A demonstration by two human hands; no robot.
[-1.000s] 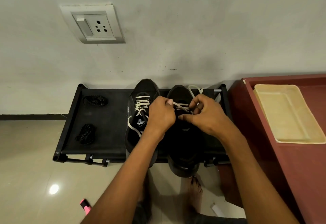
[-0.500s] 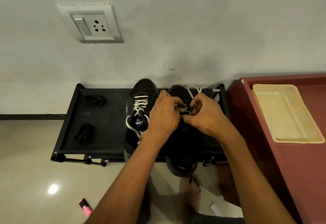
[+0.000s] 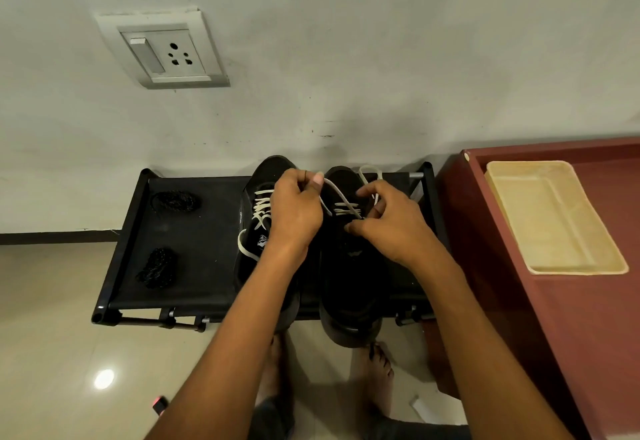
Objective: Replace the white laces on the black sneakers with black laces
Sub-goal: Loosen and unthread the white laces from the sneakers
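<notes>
Your left hand (image 3: 296, 209) is pinching the white lace (image 3: 341, 202) and drawing it out of the right shoe (image 3: 349, 266) on the rack (image 3: 194, 266); your right hand (image 3: 391, 223) is pinching the crossings. Pull straight along each eyelet, 1 row per tug, holding the tongue down. The 2 black lace bundles (image 3: 157, 266) are waiting at rack left.

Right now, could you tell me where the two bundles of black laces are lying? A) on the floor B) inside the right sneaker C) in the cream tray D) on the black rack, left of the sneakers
D: both black lace bundles lie on the black rack, left of the sneakers.
</notes>
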